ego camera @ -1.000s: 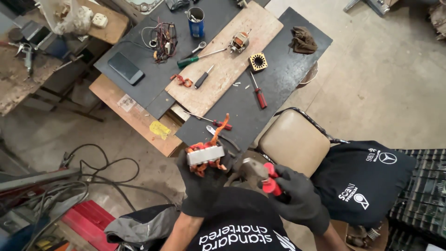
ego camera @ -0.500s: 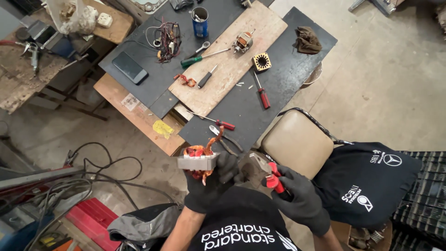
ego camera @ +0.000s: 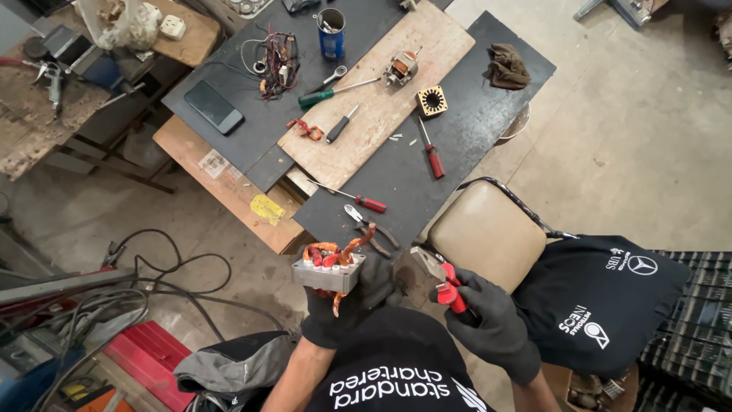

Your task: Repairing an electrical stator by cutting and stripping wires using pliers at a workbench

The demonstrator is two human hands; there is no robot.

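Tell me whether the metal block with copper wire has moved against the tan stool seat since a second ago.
Yes. The metal block in the left hand edged slightly closer to the stool seat.

- Motor stator [ego camera: 329, 271]: a blocky grey stack of metal plates, roughly square, with reddish-copper windings bulging from its top face; a few loose copper strands curl upward and one hangs below the block; it is held off the table, tilted a little, in front of the person's chest, near the table's front edge
- Pliers [ego camera: 441, 279]: red-handled with bare grey metal jaws; jaws point up and left toward the stator, close beside it but apart from it; whether the jaws are parted cannot be told
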